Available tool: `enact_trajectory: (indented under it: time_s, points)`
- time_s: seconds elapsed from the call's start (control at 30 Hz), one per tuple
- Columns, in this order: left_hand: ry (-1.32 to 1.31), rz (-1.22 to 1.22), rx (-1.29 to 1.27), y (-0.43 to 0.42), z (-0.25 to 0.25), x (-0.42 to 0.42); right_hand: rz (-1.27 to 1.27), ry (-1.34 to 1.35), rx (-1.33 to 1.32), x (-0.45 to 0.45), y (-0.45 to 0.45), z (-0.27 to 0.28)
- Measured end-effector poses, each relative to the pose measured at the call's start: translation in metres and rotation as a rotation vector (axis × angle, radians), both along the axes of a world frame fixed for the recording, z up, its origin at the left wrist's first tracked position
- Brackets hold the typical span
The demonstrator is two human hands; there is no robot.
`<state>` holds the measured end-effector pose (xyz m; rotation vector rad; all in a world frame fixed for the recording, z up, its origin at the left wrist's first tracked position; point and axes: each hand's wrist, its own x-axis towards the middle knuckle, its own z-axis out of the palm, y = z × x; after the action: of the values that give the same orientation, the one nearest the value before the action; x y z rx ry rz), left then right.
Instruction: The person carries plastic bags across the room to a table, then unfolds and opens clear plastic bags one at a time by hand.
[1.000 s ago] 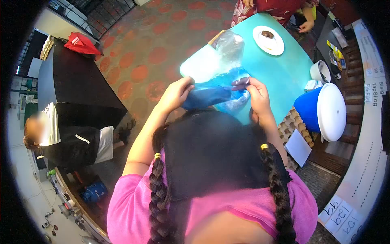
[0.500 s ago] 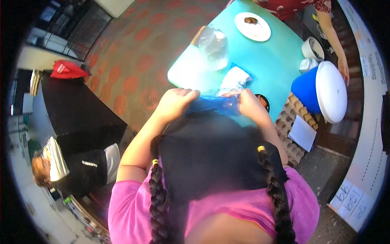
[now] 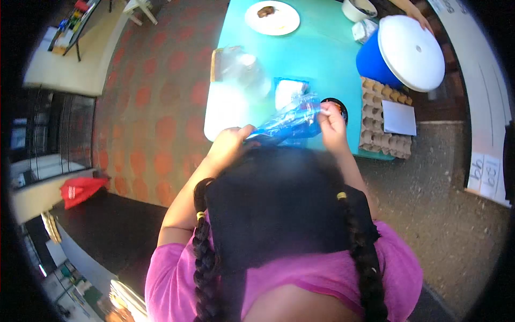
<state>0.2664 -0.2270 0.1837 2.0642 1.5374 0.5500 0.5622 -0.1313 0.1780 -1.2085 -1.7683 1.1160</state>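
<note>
Worktop space is tight at your near edge, where your blue plastic bag hangs between your hands; its thin film could tear if you pull the two sides hard apart, or slip if either pinch slackens. Your left hand has its fingers closed on one end of the bag, most of them hidden, and your right hand pinches the other end. That right hand is close to a dark-rimmed dish, so an outward swing might knock it, while loose film could drag on the white packet just beyond. Around you, the blue bucket with its white lid crowds the right edge, and an egg tray fills the near right corner, blocking room on that side. Clear plastic lies along the left edge, where glare washes out the surface nearer you. Toward the far edge is a white plate with a dark piece of food, then a bowl farther right; a co-worker's hand is at the lid's rim.
</note>
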Motion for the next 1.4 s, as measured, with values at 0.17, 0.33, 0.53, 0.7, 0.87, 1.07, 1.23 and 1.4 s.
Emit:
enact_trajectory:
  time_s: [0.17, 0.33, 0.53, 0.7, 0.87, 1.07, 1.23, 1.4]
  points:
    - [-0.088, -0.092, -0.09, 0.001, -0.021, -0.023, -0.61, 1.068, -0.184, 0.004, 0.009, 0.002]
    - [-0.077, 0.009, -0.263, -0.012, -0.031, -0.083, -0.518, 1.104, -0.222, 0.1, 0.017, -0.012]
    - [-0.553, 0.178, -0.366, -0.028, -0.057, -0.141, -0.529, -0.244, 0.073, 0.034, 0.053, -0.194]
    - [-0.63, 0.13, -0.336, -0.027, -0.025, -0.126, -0.413, -0.814, -0.013, -0.081, -0.013, -0.122]
    - [-0.511, 0.075, -0.654, -0.011, -0.005, -0.098, -0.381, -0.578, -0.224, -0.071, -0.01, -0.146]
    - [-0.549, -0.026, -0.477, 0.035, -0.072, -0.055, -0.516, -0.22, -0.124, -0.019, -0.045, -0.097]
    - [-0.776, 0.201, -0.673, 0.086, -0.114, -0.002, -0.646, -0.051, 0.183, 0.035, -0.074, -0.058]
    - [-0.837, 0.377, -0.694, 0.127, -0.157, 0.05, -0.609, -0.019, 0.12, 0.048, -0.073, -0.012]
